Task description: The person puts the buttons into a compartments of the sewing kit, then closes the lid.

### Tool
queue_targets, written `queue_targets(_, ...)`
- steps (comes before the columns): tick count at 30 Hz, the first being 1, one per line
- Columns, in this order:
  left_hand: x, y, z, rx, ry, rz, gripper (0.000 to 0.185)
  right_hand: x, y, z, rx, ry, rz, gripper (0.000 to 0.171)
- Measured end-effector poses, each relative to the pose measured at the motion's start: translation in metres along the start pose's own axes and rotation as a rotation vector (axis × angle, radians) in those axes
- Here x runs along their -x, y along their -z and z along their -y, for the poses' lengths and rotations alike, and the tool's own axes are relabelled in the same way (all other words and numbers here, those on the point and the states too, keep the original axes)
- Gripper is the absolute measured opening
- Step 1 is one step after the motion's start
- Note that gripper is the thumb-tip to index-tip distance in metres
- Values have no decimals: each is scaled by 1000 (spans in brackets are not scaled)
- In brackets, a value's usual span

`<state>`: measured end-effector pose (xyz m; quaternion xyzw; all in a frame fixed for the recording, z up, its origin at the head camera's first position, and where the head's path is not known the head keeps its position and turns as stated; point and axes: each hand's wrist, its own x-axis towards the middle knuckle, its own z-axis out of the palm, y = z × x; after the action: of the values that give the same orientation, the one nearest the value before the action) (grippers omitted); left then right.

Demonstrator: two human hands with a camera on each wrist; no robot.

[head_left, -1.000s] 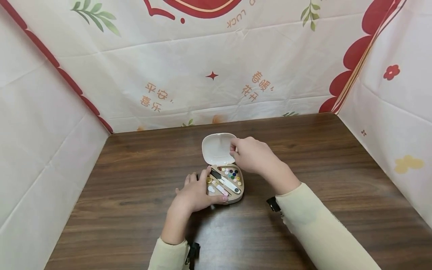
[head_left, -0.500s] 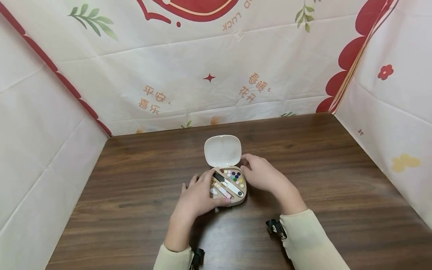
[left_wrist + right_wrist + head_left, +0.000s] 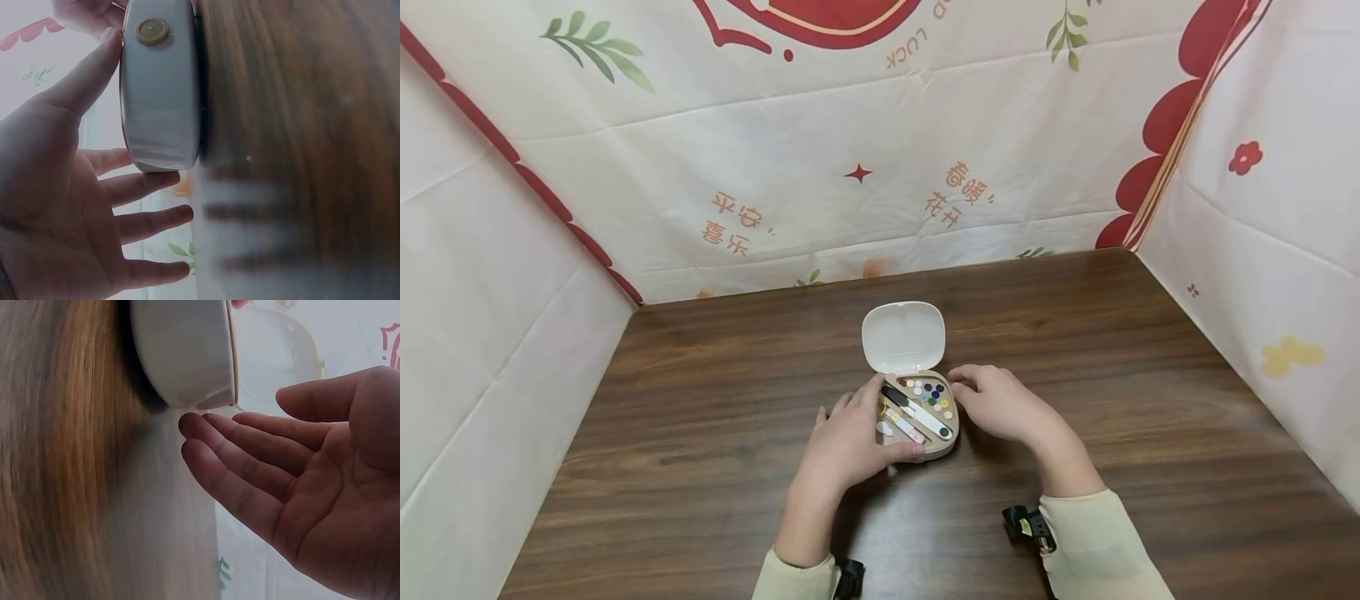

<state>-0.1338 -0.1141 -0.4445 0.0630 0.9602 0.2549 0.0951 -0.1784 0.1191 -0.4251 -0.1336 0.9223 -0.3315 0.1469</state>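
A small white-and-beige sewing kit box lies on the table with its white lid raised at the back. Inside are scissors with black and white parts, a slim pink-and-white piece and several coloured button-like dots. My left hand holds the box's left side, thumb at the front edge and fingers behind. In the left wrist view, a round beige catch shows on its wall. My right hand is beside the box's right rear corner, fingers loosely bent, nothing in its palm.
The dark wooden table extends around the box on all sides. White printed cloth hangs behind it, with more cloth along the left and right edges. Each wrist wears a small black camera mount.
My right hand has come down from the raised lid to the box's right side. The left hand keeps its hold, and the lid stays up.
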Motion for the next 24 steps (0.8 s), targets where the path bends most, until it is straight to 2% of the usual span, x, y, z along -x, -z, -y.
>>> queue_targets(3, -2, 0, 1, 40, -37, 12, 111, 1, 3, -3, -7, -13, 3, 44)
queue_targets(7, -4, 6, 6, 200, -94, 20, 106, 1, 8, -4, -14, -38, -32, 53)
queue_targets(10, -7, 19, 9, 359, -68, -6, 100, 1, 12, -3, -50, -56, -71, 60)
queue_targets(12, -9, 30, 9, 459, -24, -41, 90, 1, 14, -2, -84, -53, -91, 64)
queue_targets(14, -11, 41, 8, 540, 10, -80, 80, 0, 15, -1, -128, -46, -96, 68)
queue_targets(16, -13, 48, 7, 605, 13, -91, 75, -1, 16, 1, -171, -41, -92, 74)
queue_targets(19, -16, 51, 5, 673, -5, -64, 77, -2, 15, 4, -228, -44, -73, 82)
queue_targets(24, -21, 44, 1, 780, -35, -19, 91, -5, 13, 8, -268, -38, -56, 91)
